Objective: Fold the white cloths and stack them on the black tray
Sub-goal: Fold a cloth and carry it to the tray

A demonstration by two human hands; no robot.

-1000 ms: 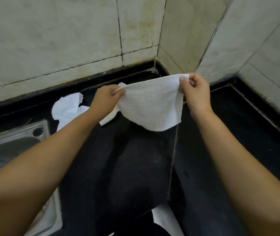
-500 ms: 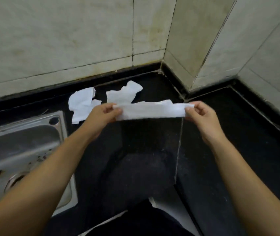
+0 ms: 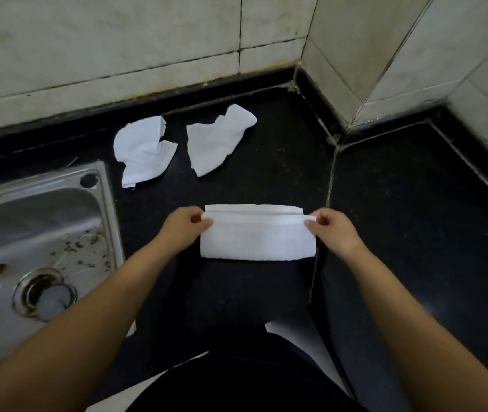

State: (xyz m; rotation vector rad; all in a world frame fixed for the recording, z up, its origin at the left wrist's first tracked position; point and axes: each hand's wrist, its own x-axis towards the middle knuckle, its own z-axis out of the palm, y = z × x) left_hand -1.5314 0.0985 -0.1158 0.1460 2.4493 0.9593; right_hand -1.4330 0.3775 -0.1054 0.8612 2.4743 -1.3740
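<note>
- While both hands pinch its far corners, left hand and right hand, a half-folded white cloth lies flat on the black counter, probably to align its edges.
- Two crumpled cloths wait beyond it; no tray is visible.

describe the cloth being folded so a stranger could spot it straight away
Start at the steel sink on the left and look right along the black counter. The folded cloth lies flat nearest the person, both hands pinching its top corners; the two crumpled cloths lie behind it.
</note>
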